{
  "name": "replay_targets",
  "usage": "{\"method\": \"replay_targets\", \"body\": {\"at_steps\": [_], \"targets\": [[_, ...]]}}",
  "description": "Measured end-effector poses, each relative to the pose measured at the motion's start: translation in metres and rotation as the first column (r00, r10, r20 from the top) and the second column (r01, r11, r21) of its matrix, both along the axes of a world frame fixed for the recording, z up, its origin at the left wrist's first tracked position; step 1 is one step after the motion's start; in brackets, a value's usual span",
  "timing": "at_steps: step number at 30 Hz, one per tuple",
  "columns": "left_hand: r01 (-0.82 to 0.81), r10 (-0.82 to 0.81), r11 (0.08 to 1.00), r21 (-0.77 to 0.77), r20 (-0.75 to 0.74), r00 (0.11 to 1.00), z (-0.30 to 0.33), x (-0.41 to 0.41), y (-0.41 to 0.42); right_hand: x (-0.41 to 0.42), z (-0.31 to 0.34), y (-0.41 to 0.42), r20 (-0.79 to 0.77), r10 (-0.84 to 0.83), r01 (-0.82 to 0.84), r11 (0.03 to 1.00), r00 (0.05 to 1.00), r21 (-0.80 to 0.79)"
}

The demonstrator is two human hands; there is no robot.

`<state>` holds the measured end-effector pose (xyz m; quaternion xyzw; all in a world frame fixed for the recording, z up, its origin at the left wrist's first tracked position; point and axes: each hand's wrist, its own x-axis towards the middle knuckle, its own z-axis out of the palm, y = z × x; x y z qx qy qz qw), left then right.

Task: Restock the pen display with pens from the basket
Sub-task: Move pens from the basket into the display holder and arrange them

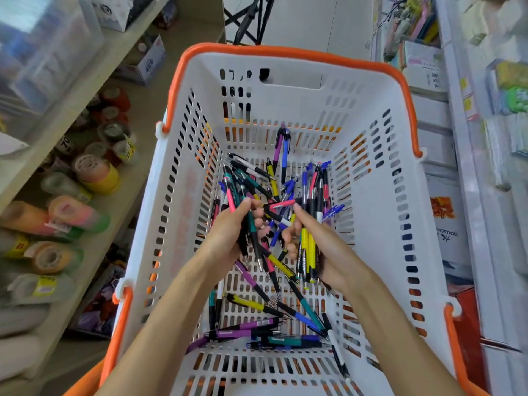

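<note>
A white slotted shopping basket (380, 155) with orange handles fills the middle of the view. Several click pens (257, 328) in purple, yellow, teal, blue and pink lie loose on its floor. Both my hands reach down inside it. My left hand (228, 232) grips a bunch of pens, teal, pink and black among them. My right hand (323, 238) grips another bunch (308, 250), mostly yellow and black, tips pointing down. The two hands nearly touch over the pile. No pen display is in view.
On the left, slanted shelves (94, 90) hold rolls of coloured tape (97, 175) and boxes. To the right stand white shelving (468, 155) with stationery packs and stacked boxes. Black stand legs (245, 18) show on the floor beyond the basket.
</note>
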<state>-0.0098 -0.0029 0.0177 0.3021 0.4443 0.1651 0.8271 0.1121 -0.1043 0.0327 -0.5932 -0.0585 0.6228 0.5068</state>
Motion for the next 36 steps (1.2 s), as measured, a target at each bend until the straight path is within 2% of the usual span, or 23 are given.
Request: {"method": "replay_targets", "body": {"at_steps": [2,6,8,10,13,16,21,24,26,29,33,36], "targets": [[0.049,-0.049,0.999,0.017,-0.018,0.999,0.001,0.0,-0.002,0.0,-0.003,0.0,0.006,0.102,-0.102,0.995,0.995,-0.014],[0.249,-0.212,0.957,0.146,-0.227,0.95,0.005,0.0,-0.004,-0.007,-0.005,0.002,0.003,0.225,-0.225,0.974,0.974,0.017],[0.297,-0.251,0.946,0.129,-0.289,0.924,0.006,-0.001,-0.006,-0.011,-0.004,0.003,0.007,0.274,-0.274,0.961,0.962,0.022],[0.315,-0.277,0.944,0.099,-0.283,0.918,0.006,-0.001,-0.006,-0.014,-0.003,0.002,0.01,0.301,-0.301,0.953,0.953,0.024],[0.301,-0.269,0.948,0.103,-0.246,0.931,0.006,-0.001,-0.006,-0.015,-0.001,0.001,-0.005,0.282,-0.282,0.959,0.959,0.015],[0.343,-0.263,0.91,0.234,-0.314,0.912,0.004,0.003,-0.01,-0.018,-0.006,0.001,-0.012,0.209,-0.209,0.977,0.978,-0.034],[0.4,-0.251,0.803,0.443,-0.358,0.9,0.001,0.008,-0.023,-0.024,-0.022,0.001,0.157,0.116,-0.099,0.989,0.981,-0.11],[0.365,-0.279,0.837,0.408,-0.256,0.926,0.005,0.007,-0.03,-0.025,-0.019,0.001,0.292,0.083,-0.046,0.991,0.953,-0.129],[0.334,-0.242,0.844,0.419,-0.256,0.936,0.007,0.009,-0.032,-0.026,-0.02,0.001,0.334,0.058,-0.009,0.989,0.941,-0.147],[0.27,-0.158,0.854,0.444,-0.273,0.949,0.008,0.01,-0.033,-0.026,-0.021,0.003,0.331,0.032,0.014,0.991,0.943,-0.136],[0.193,-0.081,0.881,0.433,-0.262,0.962,0.004,0.009,-0.023,-0.018,-0.013,0.004,0.251,0.015,0.009,0.995,0.968,-0.096],[0.061,0.021,0.906,0.418,-0.189,0.982,0.007,0.01,-0.016,-0.01,-0.01,0.004,0.289,-0.089,0.127,0.985,0.953,-0.114]]}}
